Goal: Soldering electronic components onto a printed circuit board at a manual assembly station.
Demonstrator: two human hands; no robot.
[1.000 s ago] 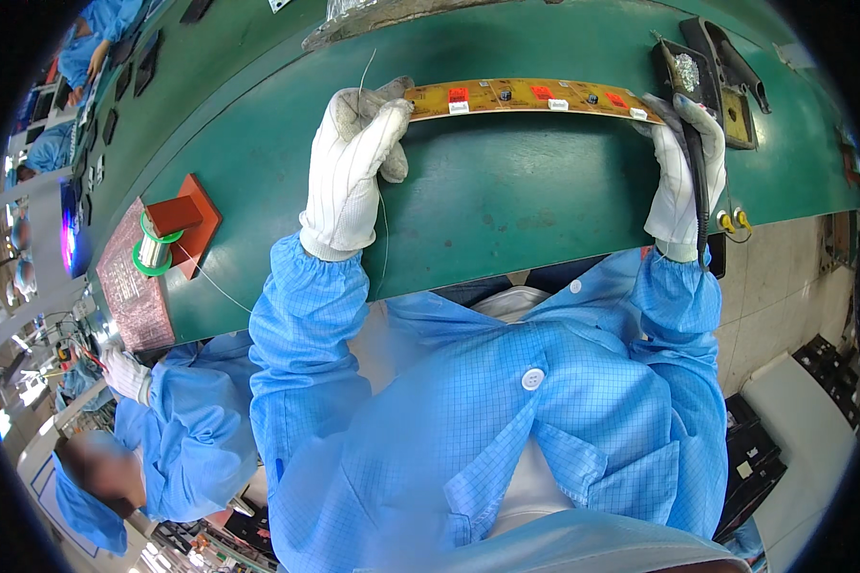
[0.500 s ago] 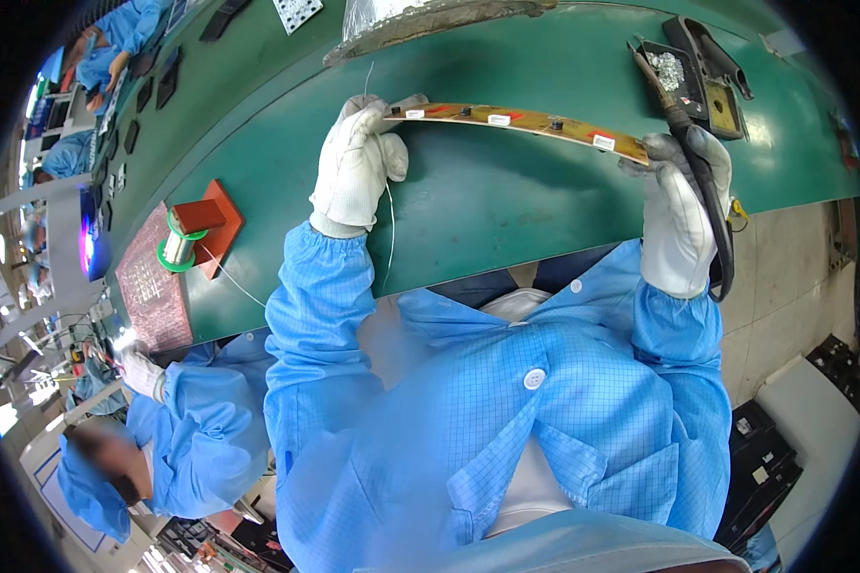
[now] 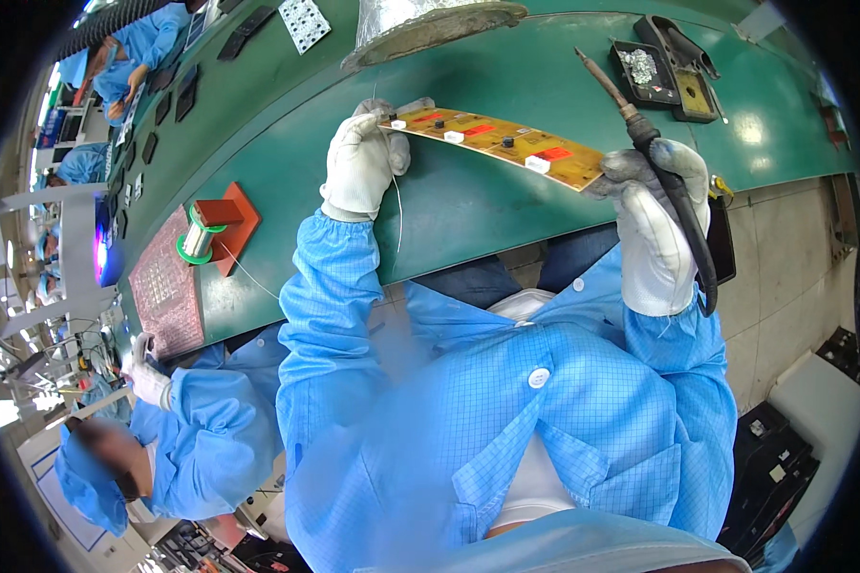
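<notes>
Big green bench below, curving away on both sides. Blue coat sleeves coming up from the bottom, white gloves on both hands.

Long yellow board held up over the bench, with red patches plus small white and black parts on its top. Left end pinched tight in the left hand, fingers curled all the way round it, with a thin wire hanging down from that glove. Right end resting against the right hand. That hand wrapped shut around a black hot-tip iron, tip poking up and away, not touching the board.

Looks about midway: parts already sitting on the board, but no tip on any spot right now, so joining work seems left to do. Hard to tell which spots are finished.

Around: shiny silver pipe at the top, black tray stand with a silvery wad to the right, red holder with a green wire reel to the left, dark pink dotted mat beside it. Another worker in blue at lower left. Nothing between iron and board.
</notes>
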